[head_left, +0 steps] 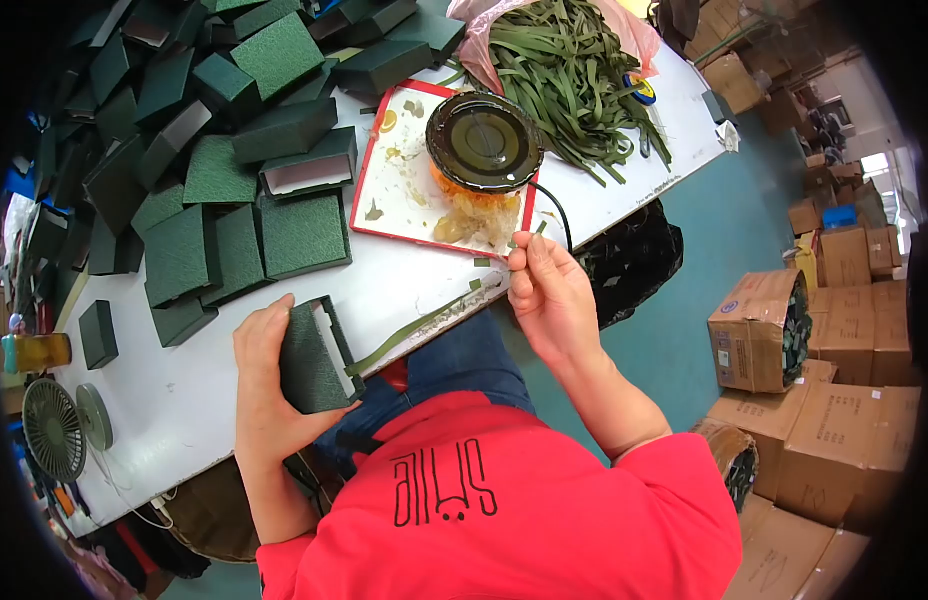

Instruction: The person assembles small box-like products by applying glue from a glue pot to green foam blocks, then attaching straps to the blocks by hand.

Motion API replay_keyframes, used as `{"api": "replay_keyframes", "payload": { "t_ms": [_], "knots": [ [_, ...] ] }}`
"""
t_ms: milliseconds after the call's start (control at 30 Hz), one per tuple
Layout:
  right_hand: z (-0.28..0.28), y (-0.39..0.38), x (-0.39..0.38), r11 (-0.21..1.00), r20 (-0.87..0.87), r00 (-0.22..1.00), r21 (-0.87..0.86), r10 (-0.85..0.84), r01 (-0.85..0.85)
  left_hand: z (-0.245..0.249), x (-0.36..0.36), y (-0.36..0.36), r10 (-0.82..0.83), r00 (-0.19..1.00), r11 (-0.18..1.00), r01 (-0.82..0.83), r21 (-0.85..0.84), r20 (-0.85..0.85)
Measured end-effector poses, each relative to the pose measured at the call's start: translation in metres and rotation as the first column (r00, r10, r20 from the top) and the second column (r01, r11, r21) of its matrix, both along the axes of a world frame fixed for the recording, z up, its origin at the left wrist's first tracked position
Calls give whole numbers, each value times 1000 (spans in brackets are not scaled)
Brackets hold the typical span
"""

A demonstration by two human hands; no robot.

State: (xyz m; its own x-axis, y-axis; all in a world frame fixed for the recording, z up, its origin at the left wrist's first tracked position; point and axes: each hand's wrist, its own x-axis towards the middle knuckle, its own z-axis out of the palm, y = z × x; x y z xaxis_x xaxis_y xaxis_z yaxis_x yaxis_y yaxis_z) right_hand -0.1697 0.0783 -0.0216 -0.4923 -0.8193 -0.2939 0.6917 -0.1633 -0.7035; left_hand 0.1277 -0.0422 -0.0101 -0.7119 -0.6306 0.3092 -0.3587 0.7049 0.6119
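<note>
Here, a box [312,362] is held by the left hand [266,385] — near the pot [484,140], the right hand [556,300] is pinched, contents unclear.

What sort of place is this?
Probably a small box-making workshop: dozens of dark green boxes heaped on a white table, a bundle of green ribbon strips beside them, and cardboard cartons stacked on the floor.

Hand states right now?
Left hand: closed on a dark green box.
Right hand: pinched closed; can't tell what, if anything, it holds.
</note>
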Motion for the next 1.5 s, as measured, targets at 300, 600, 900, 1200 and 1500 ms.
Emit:
{"api": "replay_keyframes", "payload": {
  "t_ms": [300, 600, 900, 1200, 1500],
  "knots": [
    [4, -30, -28, 980, -418, 901, 195, 117, -37, 4, -35, 1, -118, 988, 993, 118, -4, -96],
    [1, -44, -35, 976, -433, 895, 216, 107, -12, 10, -50, 2, -188, 973, 982, 190, 1, -135],
    [0, -41, -40, 978, -295, 952, 206, 78, -16, 7, -48, 2, -167, 977, 986, 169, -1, -132],
    [40, -11, 7, 826, -383, 732, 271, 563, -494, 13, -40, -6, -215, 964, 958, 239, 161, -157],
    [34, -24, 29, 661, -394, 536, 350, 747, -664, 14, -42, -3, -289, 919, 933, 333, 136, -267]
  ]
}}
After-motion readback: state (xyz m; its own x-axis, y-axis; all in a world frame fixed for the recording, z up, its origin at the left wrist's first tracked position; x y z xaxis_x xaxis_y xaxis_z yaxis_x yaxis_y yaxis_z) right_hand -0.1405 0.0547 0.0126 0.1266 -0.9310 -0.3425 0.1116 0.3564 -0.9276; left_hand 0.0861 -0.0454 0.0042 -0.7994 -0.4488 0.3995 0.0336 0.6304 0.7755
